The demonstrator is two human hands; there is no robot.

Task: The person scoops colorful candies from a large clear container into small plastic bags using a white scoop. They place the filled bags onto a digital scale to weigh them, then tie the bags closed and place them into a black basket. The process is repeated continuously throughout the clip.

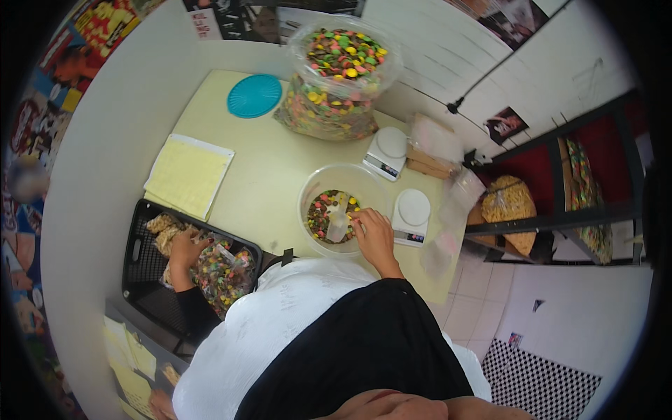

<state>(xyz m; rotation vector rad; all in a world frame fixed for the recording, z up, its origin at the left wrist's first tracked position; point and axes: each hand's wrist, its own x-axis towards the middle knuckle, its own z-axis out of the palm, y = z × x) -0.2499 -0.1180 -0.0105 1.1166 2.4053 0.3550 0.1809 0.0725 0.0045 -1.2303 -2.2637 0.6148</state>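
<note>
My left hand [185, 249] reaches into a black plastic crate [137, 273] at the left, over bags of colourful candy [223, 273] and bags of tan snacks [160, 229]. Whether its fingers grip a bag cannot be told. My right hand [374, 234] is over the right side of a translucent plastic tub [310, 184], its fingertips at a clear scoop [338, 226]. The scoop rests on brown, pink and yellow candies [320, 212] in the tub; whether the fingers close on it is unclear. A large open plastic bag of the same kind of candies [336, 100] stands at the back.
Two white kitchen scales [389, 149] [412, 215] stand right of the tub, near clear plastic bags [441, 252]. A teal lid [254, 95] and yellow paper sheets [189, 173] lie on the table. Another person's hand [161, 403] shows at lower left; shelves [556, 215] stand right.
</note>
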